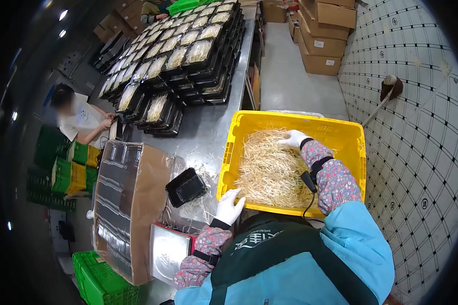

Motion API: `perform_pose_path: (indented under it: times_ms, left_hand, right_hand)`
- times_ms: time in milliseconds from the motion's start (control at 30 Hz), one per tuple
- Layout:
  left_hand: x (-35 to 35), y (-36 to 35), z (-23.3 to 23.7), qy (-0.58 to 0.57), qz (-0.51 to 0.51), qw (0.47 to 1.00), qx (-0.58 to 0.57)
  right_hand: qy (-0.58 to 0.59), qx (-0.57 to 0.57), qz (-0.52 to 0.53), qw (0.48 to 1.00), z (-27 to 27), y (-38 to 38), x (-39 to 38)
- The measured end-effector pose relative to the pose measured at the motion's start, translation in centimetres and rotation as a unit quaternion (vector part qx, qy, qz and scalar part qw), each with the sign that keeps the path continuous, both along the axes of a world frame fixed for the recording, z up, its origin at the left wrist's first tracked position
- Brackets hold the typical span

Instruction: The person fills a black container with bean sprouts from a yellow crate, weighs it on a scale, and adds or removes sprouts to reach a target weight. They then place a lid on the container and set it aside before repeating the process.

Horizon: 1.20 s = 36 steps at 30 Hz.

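Observation:
A yellow crate (348, 133) holds a heap of thin, pale stalks (272, 170), possibly sprouts or enoki mushrooms. My right hand (294, 139), in a white glove, reaches over the far side of the heap with its fingers apart, touching the top stalks. At the crate's near left corner lies my left hand (230, 207), also gloved in white. Its fingers are spread against the rim, and nothing shows in it. Left of that hand, a black plastic tray (186, 187) sits tilted on the metal table, with loose stalks around it.
A scale (170, 253) and a cardboard box of stacked black trays (152, 203) stand at left. Filled trays (175, 58) are piled on the table (208, 127) farther back. Another person (84, 114) works across it. Cartons (323, 46) line the right wall.

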<state>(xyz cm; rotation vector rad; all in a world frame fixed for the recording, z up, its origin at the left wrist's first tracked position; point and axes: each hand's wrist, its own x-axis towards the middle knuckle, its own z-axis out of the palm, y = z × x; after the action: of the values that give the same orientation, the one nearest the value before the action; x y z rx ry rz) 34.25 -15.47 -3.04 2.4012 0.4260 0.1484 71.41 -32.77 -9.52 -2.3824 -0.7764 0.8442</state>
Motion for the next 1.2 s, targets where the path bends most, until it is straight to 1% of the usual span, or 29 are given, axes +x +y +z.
perform_pose_path:
  times_ms: [33,100,133,167,233,267,300,367,400,467,500,533,567,633,667,700,767,800,833,867,900,933,967,1033,1067,1100,1133,1167,1200]
  left_hand:
    - [0.3,-0.1,-1.1,0.023,-0.018,0.998,0.062]
    - [1.6,-0.5,-2.6,0.075,-0.078,0.985,0.134]
    - [2.9,-1.1,-1.7,0.137,-0.116,0.966,0.184]
    - [4.3,-1.7,-0.8,0.220,-0.136,0.938,0.229]
    - [6.1,-1.4,-3.1,0.329,-0.178,0.890,0.260]
    - [7.3,-1.1,-4.0,0.414,-0.190,0.867,0.201]
    - [8.0,-0.6,-5.0,0.437,-0.195,0.864,0.155]
    - [8.5,-0.2,-8.4,0.428,-0.201,0.870,0.138]
    - [8.6,-0.5,-9.1,0.425,-0.204,0.870,0.146]
    - [8.4,-0.8,-10.6,0.420,-0.208,0.868,0.160]
    - [8.6,-1.0,-10.2,0.434,-0.208,0.862,0.158]
    - [8.8,-1.2,-9.3,0.448,-0.206,0.856,0.156]
    - [9.0,-1.3,-8.6,0.463,-0.204,0.849,0.155]
    - [9.2,-1.4,-8.4,0.462,-0.202,0.848,0.162]
    - [9.1,-1.5,-8.3,0.457,-0.197,0.853,0.155]
    - [9.4,-1.9,-6.7,0.453,-0.191,0.858,0.148]
    - [9.5,-2.2,-6.3,0.468,-0.185,0.851,0.150]
    - [9.8,-2.4,-5.8,0.471,-0.185,0.850,0.146]
    - [10.2,-2.4,-5.6,0.472,-0.187,0.849,0.143]
    - [10.1,-1.8,-7.5,0.477,-0.203,0.849,0.102]
    - [10.2,-2.0,-8.3,0.482,-0.184,0.853,0.080]
    - [10.4,-2.4,-8.7,0.490,-0.162,0.856,0.046]
    - [11.0,-2.8,-8.9,0.497,-0.141,0.856,0.010]
    - [11.8,-3.8,-6.2,0.435,-0.107,0.886,-0.123]
    - [11.8,-3.9,-7.4,0.423,-0.003,0.891,-0.165]
    - [11.2,-3.6,-10.2,0.407,0.102,0.884,-0.205]
    - [10.4,-3.3,-13.6,0.360,0.167,0.867,-0.302]
    - [9.8,-3.0,-16.9,0.305,0.232,0.836,-0.393]
    - [10.4,-4.3,-15.1,0.262,0.290,0.795,-0.463]
  right_hand:
    - [0.010,-0.004,-0.024,1.000,-0.5,-0.4,-0.5]
    - [-0.061,-0.031,-0.054,0.996,-2.3,-0.1,-2.6]
    - [-0.069,-0.064,-0.060,0.994,-2.3,0.3,-3.9]
    - [-0.075,-0.067,-0.045,0.994,-2.0,0.6,-4.8]
    - [-0.086,-0.075,-0.016,0.993,-1.9,0.6,-6.5]
    - [-0.113,-0.075,0.003,0.991,-1.8,0.4,-7.6]
    - [-0.147,-0.072,0.018,0.986,-2.7,0.1,-8.8]
    - [-0.159,-0.046,0.066,0.984,-1.6,-1.4,-10.6]
    - [-0.160,-0.031,0.080,0.983,-1.0,-2.1,-10.8]
    - [-0.134,-0.018,0.061,0.989,-0.3,-2.7,-9.2]
    - [-0.120,-0.010,0.051,0.991,-0.2,-2.8,-8.1]
    - [-0.113,0.003,0.008,0.994,0.0,-2.7,-6.6]
    - [-0.090,-0.008,-0.014,0.996,0.2,-2.3,-5.0]
    - [-0.089,-0.030,-0.039,0.995,-1.5,-1.2,-2.3]
    - [-0.103,-0.044,-0.030,0.993,-2.3,-0.6,-1.3]
    - [-0.104,-0.033,-0.034,0.993,-3.1,-0.1,-0.9]
    - [-0.101,-0.012,-0.043,0.994,-4.3,0.7,-1.1]
    - [-0.044,-0.033,-0.006,0.998,-3.9,0.9,-1.8]
    - [-0.059,-0.063,0.032,0.996,-2.1,1.1,-3.3]
    - [-0.118,-0.035,0.026,0.992,-3.2,0.9,-5.1]
    - [-0.119,-0.013,0.017,0.993,-4.5,0.7,-6.6]
    - [-0.133,0.016,0.046,0.990,-3.7,-0.4,-8.1]
    - [-0.117,0.030,0.068,0.990,-3.4,-1.2,-9.2]
    - [-0.017,0.000,0.064,0.998,-0.5,-2.8,-10.8]
    - [-0.011,0.022,0.038,0.999,-1.8,-3.5,-11.7]
    - [-0.003,0.045,0.011,0.999,-3.2,-4.1,-12.4]
    - [-0.027,0.062,-0.001,0.998,-3.6,-4.3,-12.8]
    - [-0.050,0.079,-0.013,0.996,-3.8,-4.5,-13.3]
    - [-0.074,0.095,-0.026,0.992,-4.0,-4.6,-13.5]
